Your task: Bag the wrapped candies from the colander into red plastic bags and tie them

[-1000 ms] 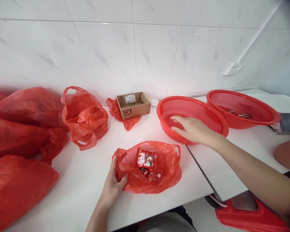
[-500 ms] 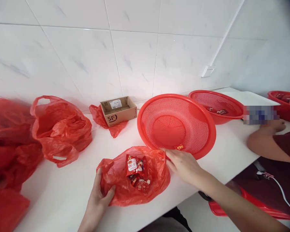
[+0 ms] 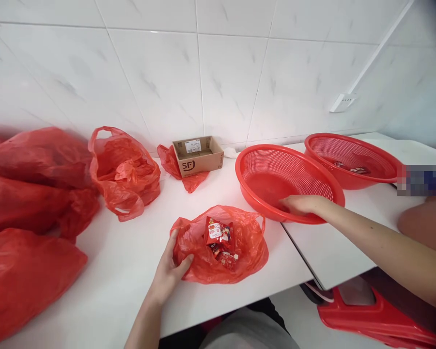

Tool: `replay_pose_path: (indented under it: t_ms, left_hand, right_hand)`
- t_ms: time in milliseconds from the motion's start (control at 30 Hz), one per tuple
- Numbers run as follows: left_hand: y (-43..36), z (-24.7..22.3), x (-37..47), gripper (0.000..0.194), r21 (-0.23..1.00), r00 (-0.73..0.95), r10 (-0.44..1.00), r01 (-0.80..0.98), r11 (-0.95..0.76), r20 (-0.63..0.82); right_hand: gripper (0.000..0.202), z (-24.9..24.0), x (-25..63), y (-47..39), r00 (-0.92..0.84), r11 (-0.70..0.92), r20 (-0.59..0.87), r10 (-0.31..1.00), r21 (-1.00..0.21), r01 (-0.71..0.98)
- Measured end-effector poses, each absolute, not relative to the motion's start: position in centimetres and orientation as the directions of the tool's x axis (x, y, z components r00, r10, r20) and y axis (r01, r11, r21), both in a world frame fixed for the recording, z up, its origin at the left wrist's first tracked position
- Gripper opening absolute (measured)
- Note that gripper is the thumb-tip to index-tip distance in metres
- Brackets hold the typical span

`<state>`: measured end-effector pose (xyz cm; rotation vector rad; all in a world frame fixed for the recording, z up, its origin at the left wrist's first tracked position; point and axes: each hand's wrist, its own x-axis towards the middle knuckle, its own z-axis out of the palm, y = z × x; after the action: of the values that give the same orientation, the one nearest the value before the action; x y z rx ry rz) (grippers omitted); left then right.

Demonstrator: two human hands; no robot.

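A red plastic bag (image 3: 254, 247) lies spread open on the white table, with several small red printed snack packets (image 3: 218, 232) inside. My left hand (image 3: 170, 261) pinches the bag's left edge, thumb on the inner side and fingers outside. To the right, my right hand (image 3: 298, 204) reaches down into a red perforated plastic basket (image 3: 276, 182). Its fingers are drawn together near the basket's front wall. Whatever they hold, if anything, is hidden by the hand.
Behind the bag is an open cardboard box (image 3: 201, 165) on red plastic. More red bags (image 3: 32, 213) crowd the left, beside a handled red bag (image 3: 127, 179). A second basket (image 3: 352, 160) with a few packets stands right, near another person's arm (image 3: 425, 223).
My right hand has left the bag's right edge and moved into the basket. The small packet seen in the basket is now out of sight. My left hand keeps hold of the bag.
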<state>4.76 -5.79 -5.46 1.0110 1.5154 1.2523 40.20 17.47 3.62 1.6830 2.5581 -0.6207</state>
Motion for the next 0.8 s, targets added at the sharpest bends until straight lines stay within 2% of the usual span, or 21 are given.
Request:
replay_pose_path:
  t_ms: [67, 133, 233, 300, 367, 467, 567, 700, 800]
  left_hand:
    - [-5.8, -5.4, 4.8, 0.089, 0.988, -0.254, 0.958, 0.039, 0.15, -0.136]
    - [-5.8, -5.3, 4.8, 0.087, 0.989, -0.263, 0.958, 0.055, 0.137, -0.118]
    - [-5.9, -4.9, 5.0, 0.084, 0.987, -0.268, 0.958, 0.099, 0.129, -0.098]
    - [-5.8, -4.7, 5.1, 0.085, 0.985, -0.263, 0.959, 0.105, 0.138, -0.106]
    - [-5.7, -4.4, 5.2, 0.085, 0.987, -0.264, 0.959, 0.092, 0.135, -0.106]
    - [-5.8, -3.8, 5.3, 0.084, 0.986, -0.29, 0.951, 0.092, 0.14, -0.108]
    - [-6.7, -3.1, 5.2, 0.081, 0.975, -0.337, 0.932, 0.125, 0.181, -0.13]
    - [-9.0, -2.1, 5.2, 0.081, 0.966, -0.393, 0.889, 0.012, 0.259, -0.233]
    - [-10.5, -1.4, 5.2, 0.081, 0.956, -0.471, 0.836, -0.067, 0.285, -0.282]
  right_hand:
    - [0.015, 4.2, 39.9, 17.5, -0.429, 0.347, -0.391, 0.814, -0.264, 0.9]
    - [0.012, 5.6, 39.4, 17.5, -0.449, 0.386, -0.407, 0.796, -0.232, 0.893]
    - [0.013, 8.3, 37.7, 16.7, -0.479, 0.433, -0.178, 0.859, -0.247, 0.867]
    - [0.017, 9.5, 35.5, 14.8, -0.492, 0.476, 0.044, 0.869, -0.341, 0.81]
    - [0.019, 9.8, 32.6, 12.1, -0.539, 0.553, 0.183, 0.822, -0.486, 0.677]
    - [0.013, 8.7, 28.0, 7.8, -0.709, 0.592, 0.084, 0.7, -0.622, 0.512]
    - [0.022, 7.1, 25.6, 5.4, -0.746, 0.596, 0.034, 0.666, -0.627, 0.503]
    - [0.026, 5.3, 27.1, 4.9, -0.645, 0.589, 0.178, 0.743, -0.632, 0.504]
    - [0.02, 3.4, 29.7, 4.8, -0.57, 0.654, 0.351, 0.743, -0.562, 0.506]
